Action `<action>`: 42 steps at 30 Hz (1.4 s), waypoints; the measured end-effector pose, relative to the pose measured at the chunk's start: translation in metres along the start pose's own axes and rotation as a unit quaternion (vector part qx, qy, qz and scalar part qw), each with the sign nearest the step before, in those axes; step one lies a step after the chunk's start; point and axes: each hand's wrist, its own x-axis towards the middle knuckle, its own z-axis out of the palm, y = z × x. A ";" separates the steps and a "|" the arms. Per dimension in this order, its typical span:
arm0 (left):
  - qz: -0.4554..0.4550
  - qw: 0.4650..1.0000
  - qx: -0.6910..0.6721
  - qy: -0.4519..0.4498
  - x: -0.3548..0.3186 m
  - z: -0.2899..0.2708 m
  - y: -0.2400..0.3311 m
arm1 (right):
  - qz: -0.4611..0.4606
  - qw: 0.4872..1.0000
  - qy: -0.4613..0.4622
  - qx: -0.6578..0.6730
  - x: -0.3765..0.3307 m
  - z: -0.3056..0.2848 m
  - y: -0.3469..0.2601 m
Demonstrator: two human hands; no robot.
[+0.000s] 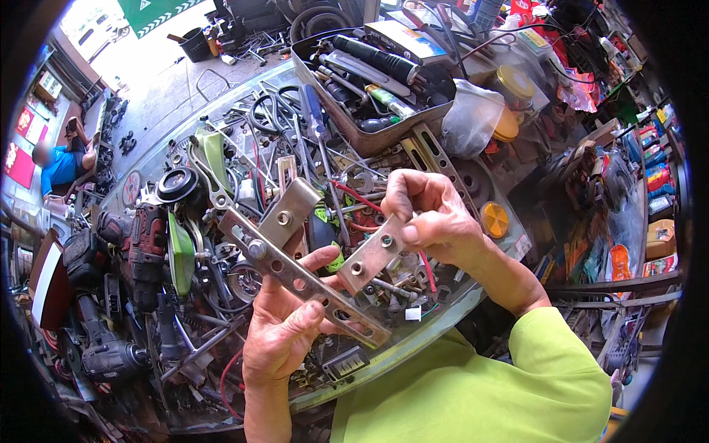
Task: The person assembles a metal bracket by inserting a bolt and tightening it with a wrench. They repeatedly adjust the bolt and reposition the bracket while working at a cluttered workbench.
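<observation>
My left hand (275, 341) is closed around a long metal bar (325, 293) with round holes and slots, held slanting over the bench. Near the bar's upper end, a bolt (257, 249) passes through it, and a bent metal bracket (292, 210) with a threaded hole sticks out there. Between thumb and fingers, my right hand (441, 218) pinches the upper end of a short metal plate (371, 255) with threaded holes. The plate's lower end is close to my left fingertips; whether they touch, I cannot tell.
Loose tools and parts crowd the bench. A red-and-black power drill (146, 247) and an impact wrench (111, 351) lie at left. A metal bin (369, 140) full of tools stands at the back. Another person (65, 166) sits far left.
</observation>
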 end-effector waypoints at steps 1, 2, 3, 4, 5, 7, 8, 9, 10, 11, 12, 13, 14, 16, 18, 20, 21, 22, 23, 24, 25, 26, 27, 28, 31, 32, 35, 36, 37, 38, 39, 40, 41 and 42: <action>0.000 1.000 0.003 -0.005 0.000 0.000 -0.001 | 0.004 1.000 0.000 -0.012 0.000 0.001 0.001; 0.000 1.000 0.006 -0.010 0.001 0.000 -0.001 | 0.006 1.000 -0.012 -0.016 0.000 0.001 0.002; 0.001 1.000 0.009 -0.014 0.000 -0.001 -0.002 | 0.004 0.999 -0.027 -0.021 -0.001 0.002 0.003; -0.003 1.000 0.011 -0.015 0.000 -0.001 -0.001 | 0.003 0.999 -0.042 -0.025 -0.001 0.002 0.004; -0.007 1.000 0.013 -0.015 0.000 0.000 0.000 | 0.001 0.998 -0.057 -0.030 -0.001 0.002 0.005; -0.015 1.000 0.014 -0.020 0.001 0.000 0.001 | 0.020 0.995 -0.091 -0.031 -0.002 0.006 0.003; -0.019 0.999 0.014 -0.024 0.001 -0.001 0.002 | 0.019 0.994 -0.096 -0.042 -0.002 0.007 0.005; -0.022 0.999 0.013 -0.029 0.001 -0.002 0.002 | 0.018 0.993 -0.100 -0.053 -0.002 0.007 0.007; -0.022 0.999 0.016 -0.022 0.000 -0.003 0.001 | 0.024 0.993 -0.101 -0.056 -0.003 0.007 0.007; -0.022 0.999 0.019 -0.016 -0.001 -0.005 0.000 | 0.018 0.993 -0.100 -0.061 -0.003 0.008 0.006; -0.022 0.999 0.022 -0.009 -0.002 -0.006 0.000 | 0.013 0.993 -0.099 -0.065 -0.003 0.010 0.005; -0.017 1.000 0.021 -0.003 -0.003 -0.006 -0.001 | 0.007 0.993 -0.098 -0.069 -0.003 0.010 0.004; -0.011 1.000 0.021 0.004 -0.004 -0.005 -0.001 | 0.007 0.992 -0.099 -0.076 -0.003 0.009 0.004; -0.002 1.000 0.026 0.017 -0.004 -0.005 -0.002 | 0.006 0.991 -0.100 -0.089 -0.004 0.007 0.003; 0.007 0.999 0.037 0.030 -0.004 -0.005 -0.001 | -0.004 0.986 -0.118 -0.116 -0.003 0.006 0.001; 0.007 0.999 0.035 0.038 -0.004 -0.006 -0.001 | -0.029 0.979 -0.127 -0.154 -0.002 0.007 0.001; 0.007 0.999 0.034 0.042 -0.003 -0.007 -0.001 | -0.032 0.979 -0.127 -0.158 -0.002 0.007 0.000; 0.011 0.999 0.033 0.040 -0.003 -0.006 -0.001 | -0.034 0.978 -0.128 -0.162 -0.002 0.007 -0.002; 0.015 0.999 0.031 0.038 -0.002 -0.005 -0.002 | -0.036 0.977 -0.129 -0.166 -0.002 0.008 -0.004; 0.020 0.999 0.029 0.036 -0.002 -0.005 -0.002 | -0.023 0.981 -0.130 -0.141 -0.003 0.010 -0.007; 0.022 0.999 0.030 0.036 -0.002 -0.005 -0.002 | -0.036 0.974 -0.127 -0.186 -0.003 0.010 -0.007; 0.024 0.999 0.030 0.036 -0.003 -0.005 -0.002 | -0.049 0.964 -0.124 -0.231 -0.002 0.010 -0.007; 0.026 0.999 0.030 0.036 -0.003 -0.005 -0.002 | -0.062 0.952 -0.121 -0.275 -0.002 0.011 -0.007; 0.022 0.999 0.028 0.033 -0.002 -0.004 -0.001 | -0.074 0.920 -0.115 -0.368 0.000 0.012 -0.007; 0.015 0.999 0.018 0.028 -0.002 -0.002 0.001 | -0.185 0.880 -0.115 -0.423 0.003 0.006 0.004; 0.016 0.999 0.012 0.031 -0.003 -0.003 0.000 | -0.253 0.867 -0.081 -0.422 0.006 0.006 0.015; 0.003 0.999 0.014 0.028 -0.002 -0.002 0.001 | -0.237 0.852 -0.083 -0.459 0.004 0.005 0.008; -0.005 1.000 0.019 0.024 -0.001 0.000 0.001 | -0.207 0.866 -0.049 -0.453 0.003 0.007 0.007; -0.004 0.999 0.025 0.019 -0.001 0.000 0.001 | -0.143 0.879 -0.040 -0.452 0.002 0.005 0.004; -0.002 0.999 0.031 0.014 -0.001 0.000 0.001 | -0.062 0.918 -0.030 -0.390 0.002 0.006 -0.001; -0.002 0.999 0.038 0.007 -0.001 0.001 0.000 | 0.018 0.946 -0.018 -0.323 0.001 0.007 -0.006; -0.001 0.999 0.036 0.011 0.000 0.001 0.000 | 0.062 0.966 -0.031 -0.247 0.003 0.002 -0.004; 0.001 0.999 0.033 0.015 -0.001 0.000 0.000 | 0.068 0.972 -0.039 -0.224 0.005 -0.001 0.001; 0.002 0.999 0.032 0.020 -0.001 0.000 -0.001 | 0.072 0.977 -0.031 -0.199 0.007 -0.003 0.006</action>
